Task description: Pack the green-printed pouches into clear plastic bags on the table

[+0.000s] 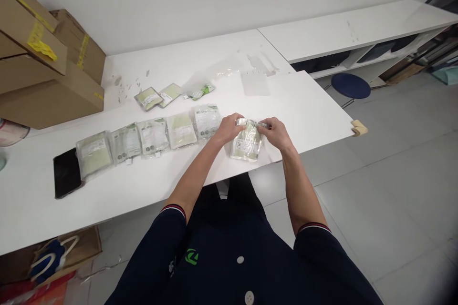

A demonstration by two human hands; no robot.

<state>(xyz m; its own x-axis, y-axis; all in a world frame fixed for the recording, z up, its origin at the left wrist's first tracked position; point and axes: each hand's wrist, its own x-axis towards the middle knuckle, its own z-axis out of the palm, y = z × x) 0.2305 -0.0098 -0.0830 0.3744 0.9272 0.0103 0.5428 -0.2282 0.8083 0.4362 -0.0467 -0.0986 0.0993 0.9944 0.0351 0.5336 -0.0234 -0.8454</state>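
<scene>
My left hand [229, 128] and my right hand [276, 133] both pinch the top edge of a clear plastic pouch [246, 144] with pale green contents, held just above the white table [150, 186] near its front edge. Both hands are closed on the pouch, one at each upper corner. To the left of my left hand, a row of several similar pouches [150, 138] lies flat on the table.
A black phone [66, 172] lies at the row's left end. Further back lie two more pouches [157, 96], a crumpled bag [200, 89] and clear film [255, 81]. Cardboard boxes [43, 66] stand back left. A blue stool [350, 86] stands right of the table.
</scene>
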